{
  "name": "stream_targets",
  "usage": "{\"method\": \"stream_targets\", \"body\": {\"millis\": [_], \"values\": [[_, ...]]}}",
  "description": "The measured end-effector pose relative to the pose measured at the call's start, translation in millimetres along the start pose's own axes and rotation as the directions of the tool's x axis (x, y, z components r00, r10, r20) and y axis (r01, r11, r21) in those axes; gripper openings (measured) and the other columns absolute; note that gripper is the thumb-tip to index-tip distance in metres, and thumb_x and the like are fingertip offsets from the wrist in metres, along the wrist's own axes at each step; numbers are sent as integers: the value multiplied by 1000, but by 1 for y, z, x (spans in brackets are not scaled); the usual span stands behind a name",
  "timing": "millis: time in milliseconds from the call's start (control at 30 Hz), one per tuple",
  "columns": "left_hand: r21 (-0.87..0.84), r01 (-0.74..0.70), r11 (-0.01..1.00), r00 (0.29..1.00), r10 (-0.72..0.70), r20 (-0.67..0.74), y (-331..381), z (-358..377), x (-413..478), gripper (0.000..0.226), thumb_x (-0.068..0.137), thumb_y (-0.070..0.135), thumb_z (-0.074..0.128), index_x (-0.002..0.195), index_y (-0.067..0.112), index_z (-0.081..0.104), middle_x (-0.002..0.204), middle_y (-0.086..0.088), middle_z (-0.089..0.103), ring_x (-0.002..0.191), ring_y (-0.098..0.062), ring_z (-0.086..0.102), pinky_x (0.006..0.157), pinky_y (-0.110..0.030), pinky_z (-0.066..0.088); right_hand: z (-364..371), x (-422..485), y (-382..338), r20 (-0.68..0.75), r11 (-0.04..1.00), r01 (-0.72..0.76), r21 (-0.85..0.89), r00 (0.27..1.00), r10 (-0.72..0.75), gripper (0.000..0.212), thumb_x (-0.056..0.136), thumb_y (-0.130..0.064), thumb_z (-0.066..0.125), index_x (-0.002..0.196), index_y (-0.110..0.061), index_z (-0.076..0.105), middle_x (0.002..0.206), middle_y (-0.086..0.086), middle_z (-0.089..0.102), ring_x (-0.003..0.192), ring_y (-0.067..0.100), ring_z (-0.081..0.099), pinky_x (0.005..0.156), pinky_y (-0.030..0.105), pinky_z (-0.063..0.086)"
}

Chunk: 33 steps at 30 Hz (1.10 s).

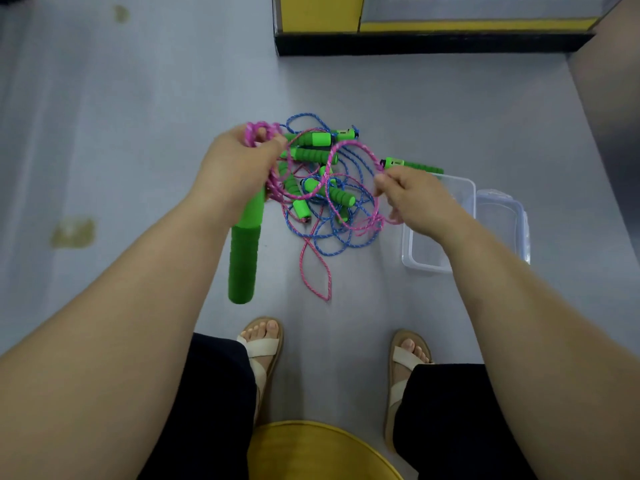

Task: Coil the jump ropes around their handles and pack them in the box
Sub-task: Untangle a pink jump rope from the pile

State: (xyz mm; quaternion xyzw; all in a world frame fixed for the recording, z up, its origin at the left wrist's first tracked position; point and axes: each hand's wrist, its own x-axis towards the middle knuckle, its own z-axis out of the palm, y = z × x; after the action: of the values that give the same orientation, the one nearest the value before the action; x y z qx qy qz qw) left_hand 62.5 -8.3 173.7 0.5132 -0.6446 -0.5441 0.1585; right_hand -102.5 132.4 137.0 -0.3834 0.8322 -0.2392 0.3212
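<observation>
Yellow stool (311,452); right hand (415,199) pinches pink rope (349,143); box (426,266) beside lid (502,211)

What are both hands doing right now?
Left hand: closed around a green handle and coils of pink rope.
Right hand: pinching the same pink rope.

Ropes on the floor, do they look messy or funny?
Yes. The pink and blue ropes lie in one knotted-looking heap on the floor, loops crossing over the green handles. Only the pink rope in the left hand looks partly coiled.
</observation>
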Motion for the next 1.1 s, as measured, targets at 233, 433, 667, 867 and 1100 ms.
{"method": "stream_targets", "body": {"millis": [233, 433, 667, 867, 1100], "values": [[88, -104, 991, 919, 62, 390, 8, 27, -24, 10, 81, 44, 66, 77, 35, 68, 51, 22, 60, 48, 8, 55, 51, -10, 39, 8, -12, -36, 240, 975, 202, -93, 955, -175, 29, 96, -32, 46, 109, -14, 65, 102, 10, 68, 96, 26, 61, 87, 39, 48], [60, -123, 991, 929, 93, 359, 6, 29, -20, 31, 84, 28, 66, 54, 27, 62, 47, 16, 56, 45, 3, 51, 49, -10, 40, 11, -10, -29, 310, 983, 170, -66, 940, -142, 35, 96, -35, 47, 104, -5, 64, 103, 17, 66, 98, 32, 59, 89, 45, 47], [-294, 130, 947, 987, -95, 128, 14, 14, -5, 28, 90, 20, 60, 62, 16, 63, 59, 3, 63, 49, -11, 57, 51, -22, 50, -2, -7, -1, 235, 999, 17, -42, 972, -7, 31, 95, -42, 45, 88, -19, 64, 73, -3, 55, 68, 11, 48, 66, 28, 39], [-364, 155, 919, 975, -202, -95, 2, -16, 16, 26, 90, 20, 57, 64, 18, 56, 51, 5, 54, 40, -8, 47, 46, -22, 45, -12, 1, 30, 41, 988, -115, -99, 992, 119, 29, 94, -33, 49, 91, -9, 65, 84, 7, 62, 81, 22, 56, 75, 32, 42], [84, -65, 994, 947, 35, 318, 2, 20, -9, 31, 73, 36, 76, 101, 28, 68, 74, 12, 68, 58, 1, 59, 50, -16, 45, -1, -5, -21, 144, 994, 105, -8, 984, -103, 23, 95, -34, 49, 81, -25, 64, 65, -4, 50, 62, 11, 42, 61, 24, 36]]}}
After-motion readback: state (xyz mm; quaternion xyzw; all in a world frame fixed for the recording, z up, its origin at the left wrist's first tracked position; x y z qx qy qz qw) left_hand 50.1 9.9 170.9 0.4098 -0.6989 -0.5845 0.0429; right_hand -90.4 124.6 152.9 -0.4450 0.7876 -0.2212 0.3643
